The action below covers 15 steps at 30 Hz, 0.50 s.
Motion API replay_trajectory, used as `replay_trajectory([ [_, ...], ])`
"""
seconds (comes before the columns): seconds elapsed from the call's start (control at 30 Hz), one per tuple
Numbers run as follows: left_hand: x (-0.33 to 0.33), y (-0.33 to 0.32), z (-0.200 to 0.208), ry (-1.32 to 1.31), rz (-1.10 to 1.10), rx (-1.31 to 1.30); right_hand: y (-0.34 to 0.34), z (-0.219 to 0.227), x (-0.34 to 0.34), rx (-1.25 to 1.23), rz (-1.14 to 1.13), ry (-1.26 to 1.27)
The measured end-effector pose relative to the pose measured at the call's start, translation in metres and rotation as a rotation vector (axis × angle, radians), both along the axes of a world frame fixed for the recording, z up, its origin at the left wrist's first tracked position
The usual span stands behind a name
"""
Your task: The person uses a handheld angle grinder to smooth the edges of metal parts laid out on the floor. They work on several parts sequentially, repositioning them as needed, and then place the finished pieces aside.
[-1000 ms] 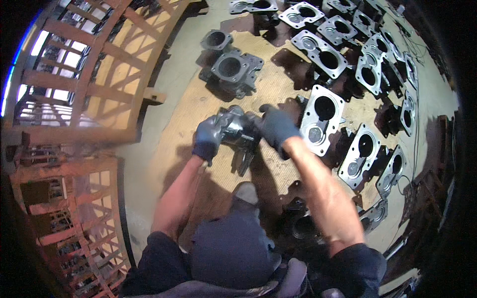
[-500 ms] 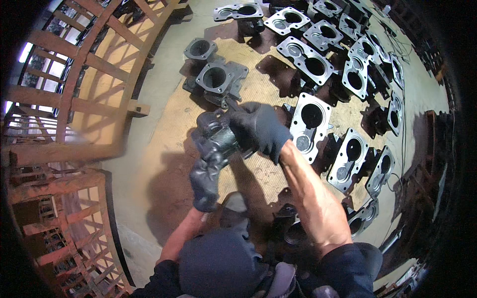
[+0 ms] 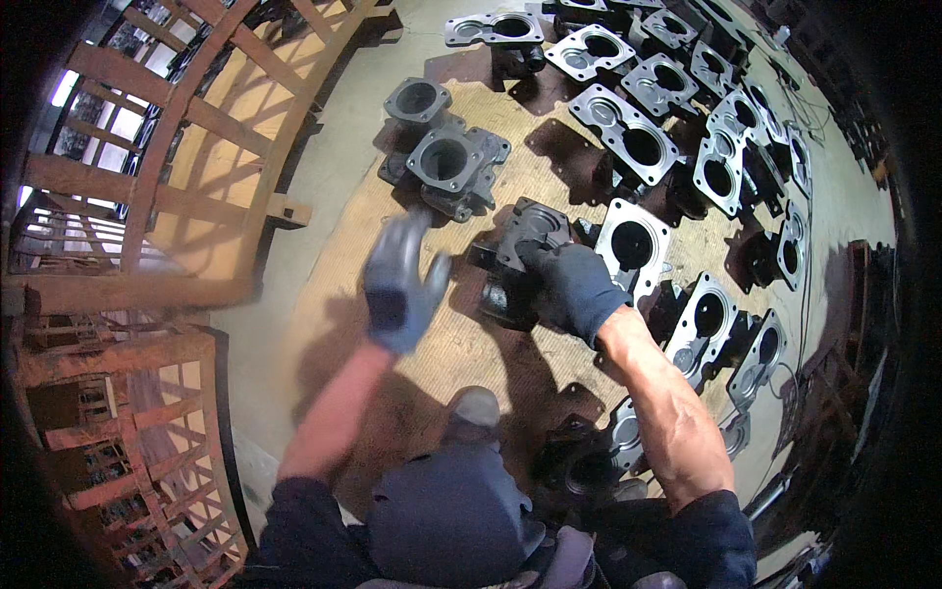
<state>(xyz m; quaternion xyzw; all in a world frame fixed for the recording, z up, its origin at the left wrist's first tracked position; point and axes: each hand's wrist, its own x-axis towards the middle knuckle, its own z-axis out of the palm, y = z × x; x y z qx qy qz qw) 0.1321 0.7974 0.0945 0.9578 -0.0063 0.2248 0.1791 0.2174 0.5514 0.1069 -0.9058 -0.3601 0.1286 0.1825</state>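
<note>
My right hand, in a dark work glove, grips a black metal casting with a flange on top and a rounded body below. Whether this casting rests on the mat or is held above it, I cannot tell. My gloved left hand is apart from it, fingers spread and slightly blurred, with nothing in them. Just beyond the left fingertips stands a dull grey casting with a round bore. Right of my right hand stands a casting with a bright machined face.
Several castings with machined faces stand on the ribbed tan mat at the right and far side. Rusty brown slatted racks line the left. Cables lie on the floor at right. My shoe shows at the bottom.
My left hand has let go of the black casting and opened to its left. My right hand has moved right with the casting, which has turned so its flange faces up.
</note>
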Motion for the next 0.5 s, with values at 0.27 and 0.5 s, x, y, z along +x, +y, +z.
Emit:
replay_trajectory([
  [0.27, 0.126, 0.023, -0.015, 0.448, -0.146, 0.302, 0.032, -0.009, -0.045, -0.005, 0.100, -0.054],
  [0.5, 0.096, 0.020, -0.003, 0.623, -0.072, 0.301, 0.040, -0.027, -0.085, 0.127, 0.052, -0.157],
])
